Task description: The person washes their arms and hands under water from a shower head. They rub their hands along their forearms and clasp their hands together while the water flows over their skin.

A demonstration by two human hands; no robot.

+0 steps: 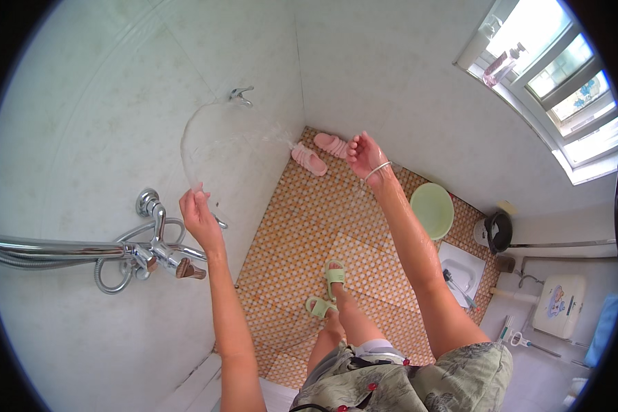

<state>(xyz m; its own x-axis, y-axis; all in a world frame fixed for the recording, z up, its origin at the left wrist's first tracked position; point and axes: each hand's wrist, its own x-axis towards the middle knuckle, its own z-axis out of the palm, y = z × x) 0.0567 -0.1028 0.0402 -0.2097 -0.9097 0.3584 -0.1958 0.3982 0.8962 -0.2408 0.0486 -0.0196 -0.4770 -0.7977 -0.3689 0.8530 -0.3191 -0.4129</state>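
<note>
My left hand (198, 211) pinches a clear hose (184, 141) near the left wall. The hose curves up to a chrome wall tap (242, 96). A jet of water (275, 135) arcs across toward the corner, onto a pink shoe (310, 159). A second pink shoe (330, 144) lies beside it, partly behind my right hand. My right hand (365, 157) is raised with fingers loosely curled and nothing visible in it. Its forearm is wet, and a bangle (378, 171) circles the wrist.
A chrome shower mixer (159, 250) with a coiled metal hose juts from the left wall. On the right are a green basin (432, 211), a squat toilet (461, 273) with a brush, a dark bin (497, 232) and a cistern (559, 305). Patterned tiles (298, 232) cover the floor.
</note>
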